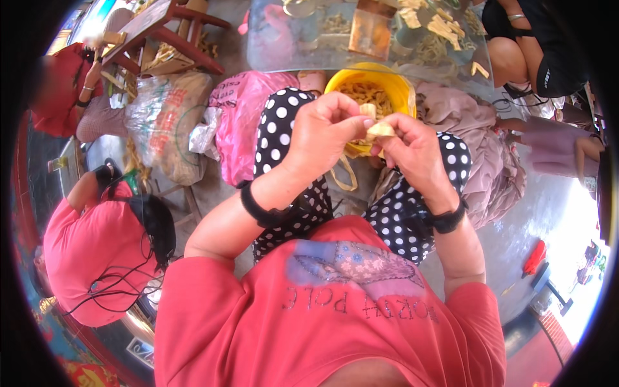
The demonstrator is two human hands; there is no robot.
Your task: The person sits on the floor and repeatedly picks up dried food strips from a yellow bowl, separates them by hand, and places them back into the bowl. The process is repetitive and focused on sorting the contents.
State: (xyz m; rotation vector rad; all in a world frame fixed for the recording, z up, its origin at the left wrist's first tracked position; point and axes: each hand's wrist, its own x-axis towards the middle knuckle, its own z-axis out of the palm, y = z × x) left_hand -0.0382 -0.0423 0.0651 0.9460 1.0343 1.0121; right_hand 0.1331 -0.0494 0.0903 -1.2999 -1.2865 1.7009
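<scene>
Between my fingertips is a pale yellow folded piece (380, 130), perhaps a dried food strip. My left hand (321, 133) pinches it from the left with thumb and forefinger. From the other side, the thumb and fingers of my right hand (416, 150) grip it too. Part of the piece is hidden by the fingers. Just beyond and below both hands, between my knees, stands a yellow bucket (406, 87). Many small yellow-brown pieces (360, 94) lie inside it, partly covered by my hands.
A glass-topped table (300, 53) spans the far side, bearing yellow bundles (442, 29). Left of my knees are a pink plastic bag (237, 126) and a stuffed sack (169, 126). Mauve cloth (483, 159) lies at right. People sit on both sides.
</scene>
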